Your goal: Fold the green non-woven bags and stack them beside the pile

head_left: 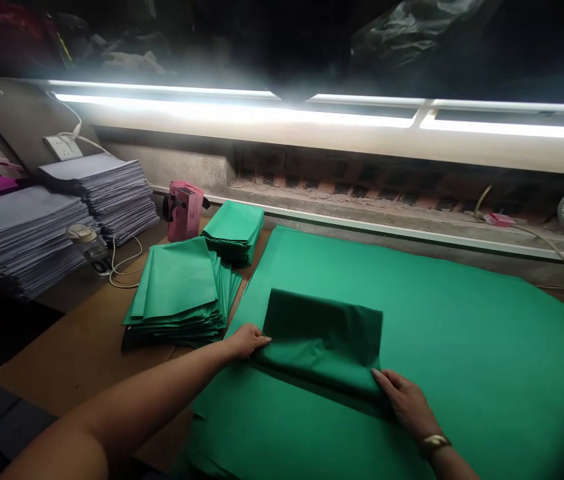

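Here, green sheet, folded, seemingly creased, matte

Both forearms are bare, with no sleeves showing on either. The left hand wears nothing: no ring, no band. The right hand has a gold-toned metal watch or bangle at the wrist, just behind the hand, glinting in the light.

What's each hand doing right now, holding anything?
Left hand: fingers on the left edge of the folded green sheet; grip cannot be told.
Right hand: fingers at the sheet's lower right corner, pressing or pinching; cannot tell which.
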The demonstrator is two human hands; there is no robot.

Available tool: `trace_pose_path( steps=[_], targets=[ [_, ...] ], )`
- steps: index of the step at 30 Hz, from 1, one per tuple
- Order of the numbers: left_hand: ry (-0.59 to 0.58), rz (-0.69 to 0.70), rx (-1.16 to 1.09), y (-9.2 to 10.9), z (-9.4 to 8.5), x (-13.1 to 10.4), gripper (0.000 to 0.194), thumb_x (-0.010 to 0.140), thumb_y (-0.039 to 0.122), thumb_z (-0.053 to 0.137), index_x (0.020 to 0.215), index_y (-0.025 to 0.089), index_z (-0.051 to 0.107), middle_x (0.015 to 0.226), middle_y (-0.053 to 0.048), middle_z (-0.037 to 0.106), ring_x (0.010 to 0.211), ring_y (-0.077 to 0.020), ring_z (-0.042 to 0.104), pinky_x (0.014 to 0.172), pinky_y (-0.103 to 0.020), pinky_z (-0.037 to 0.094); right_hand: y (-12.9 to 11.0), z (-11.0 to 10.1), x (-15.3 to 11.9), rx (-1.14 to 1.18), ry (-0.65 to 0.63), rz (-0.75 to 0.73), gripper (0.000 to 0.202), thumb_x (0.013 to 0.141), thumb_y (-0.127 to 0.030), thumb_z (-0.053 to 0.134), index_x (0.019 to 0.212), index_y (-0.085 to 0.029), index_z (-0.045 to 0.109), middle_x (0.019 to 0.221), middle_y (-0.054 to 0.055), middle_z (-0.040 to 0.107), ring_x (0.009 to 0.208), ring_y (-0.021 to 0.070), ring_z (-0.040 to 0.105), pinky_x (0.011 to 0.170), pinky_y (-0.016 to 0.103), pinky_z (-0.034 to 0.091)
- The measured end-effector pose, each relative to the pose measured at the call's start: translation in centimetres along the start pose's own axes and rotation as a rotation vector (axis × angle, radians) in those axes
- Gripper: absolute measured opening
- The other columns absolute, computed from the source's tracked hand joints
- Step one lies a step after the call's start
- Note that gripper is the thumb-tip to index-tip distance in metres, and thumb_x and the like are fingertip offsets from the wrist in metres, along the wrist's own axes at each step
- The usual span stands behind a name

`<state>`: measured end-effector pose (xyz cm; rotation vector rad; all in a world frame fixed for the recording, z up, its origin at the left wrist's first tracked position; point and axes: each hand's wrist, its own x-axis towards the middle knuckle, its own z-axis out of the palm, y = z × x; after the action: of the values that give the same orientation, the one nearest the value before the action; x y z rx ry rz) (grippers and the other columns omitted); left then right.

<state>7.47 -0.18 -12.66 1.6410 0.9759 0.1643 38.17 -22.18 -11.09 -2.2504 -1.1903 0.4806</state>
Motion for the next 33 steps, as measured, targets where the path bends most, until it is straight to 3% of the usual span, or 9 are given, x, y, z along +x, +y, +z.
trace_pose_path(
  steps=[6, 12, 15, 17, 21, 24, 29, 31, 33],
  targets=[
    [-0.056, -0.224, -0.033, 1.4, -0.9, 1.5, 0.053, 0.069, 0.065, 0.061, 0.052, 0.018, 0.044, 0.038, 0.002, 0.045, 0.03, -0.0084, 0.03, 0.037, -0.022, 0.019, -1.9, 1.6, 3.1, -0.311, 0.026, 0.083, 0.034, 0.086, -0.04, 0.03, 0.058, -0.022, 0.038, 0.061, 0.003, 0.054, 0.06, 0.0162, 0.051, 0.059, 0.027, 0.037],
    [0.008, -0.188, -0.091, 1.6, -0.9, 1.3, 0.05, 0.075, 0.064, 0.055, 0.063, 0.016, 0.053, 0.042, 0.002, 0.048, 0.033, -0.0079, 0.031, 0.039, -0.022, 0.022, -1.9, 1.6, 3.6, -0.406, -0.038, 0.155, 0.036, 0.089, -0.036, 0.03, 0.061, -0.021, 0.046, 0.071, 0.006, 0.06, 0.066, 0.0176, 0.055, 0.061, 0.027, 0.038],
    [0.041, -0.034, -0.189, 1.9, -0.8, 0.6, 0.043, 0.075, 0.054, 0.061, 0.092, 0.014, 0.062, 0.069, -0.002, 0.064, 0.056, -0.0122, 0.054, 0.05, -0.021, 0.039, -2.1, 1.5, 3.5, -0.434, -0.048, 0.17, 0.036, 0.09, -0.035, 0.03, 0.064, -0.02, 0.05, 0.077, 0.007, 0.062, 0.071, 0.0183, 0.057, 0.062, 0.027, 0.038],
    [-0.049, 0.154, -0.3, 1.7, -0.7, -0.1, 0.064, 0.068, 0.044, 0.072, 0.123, 0.017, 0.052, 0.101, -0.005, 0.066, 0.086, -0.0176, 0.061, 0.07, -0.024, 0.048, -2.3, 1.6, 3.5, -0.446, -0.051, 0.171, 0.037, 0.09, -0.035, 0.029, 0.065, -0.02, 0.051, 0.077, 0.007, 0.063, 0.071, 0.0182, 0.057, 0.062, 0.027, 0.038],
    [-0.226, 0.431, -0.294, 0.4, -0.1, -0.9, 0.105, 0.063, 0.033, 0.078, 0.146, 0.024, 0.014, 0.142, -0.009, 0.04, 0.124, -0.0241, 0.043, 0.099, -0.033, 0.039, -2.4, 1.6, 3.5, -0.471, -0.053, 0.175, 0.038, 0.091, -0.035, 0.029, 0.063, -0.02, 0.051, 0.076, 0.008, 0.063, 0.069, 0.0182, 0.057, 0.06, 0.027, 0.038],
    [-0.162, 0.416, -0.173, -0.7, 0.2, -1.3, 0.107, 0.07, 0.036, 0.071, 0.146, 0.022, -0.003, 0.144, -0.013, 0.035, 0.124, -0.0249, 0.043, 0.099, -0.034, 0.038, -2.5, 1.7, 3.6, -0.488, -0.056, 0.175, 0.036, 0.091, -0.033, 0.031, 0.064, -0.02, 0.051, 0.076, 0.008, 0.063, 0.069, 0.0186, 0.057, 0.061, 0.027, 0.039],
    [-0.019, 0.22, 0.171, 0.6, -1.1, -2.0, 0.106, 0.076, 0.042, 0.063, 0.144, 0.014, -0.013, 0.101, -0.009, 0.064, 0.084, -0.0209, 0.061, 0.077, -0.032, 0.047, -2.5, 1.6, 3.6, -0.503, -0.078, 0.189, 0.037, 0.092, -0.035, 0.03, 0.066, -0.02, 0.052, 0.078, 0.008, 0.064, 0.068, 0.0183, 0.057, 0.059, 0.027, 0.039],
    [0.18, 0.258, 0.422, 2.2, -1.6, -1.4, 0.097, 0.079, 0.044, 0.059, 0.146, 0.015, -0.005, 0.1, -0.009, 0.064, 0.09, -0.0239, 0.059, 0.085, -0.037, 0.044, -2.5, 1.6, 3.6, -0.51, -0.079, 0.19, 0.037, 0.092, -0.035, 0.029, 0.068, -0.02, 0.054, 0.081, 0.009, 0.064, 0.069, 0.0184, 0.058, 0.059, 0.027, 0.039],
    [0.33, 0.366, 0.653, 3.8, -1.5, 0.0, 0.082, 0.085, 0.046, 0.051, 0.147, 0.02, 0.004, 0.125, -0.013, 0.053, 0.114, -0.0287, 0.048, 0.098, -0.044, 0.034, -2.7, 1.7, 3.6, -0.52, -0.079, 0.192, 0.037, 0.092, -0.035, 0.029, 0.07, -0.02, 0.054, 0.083, 0.009, 0.065, 0.07, 0.0187, 0.058, 0.059, 0.027, 0.039]
  ],
)
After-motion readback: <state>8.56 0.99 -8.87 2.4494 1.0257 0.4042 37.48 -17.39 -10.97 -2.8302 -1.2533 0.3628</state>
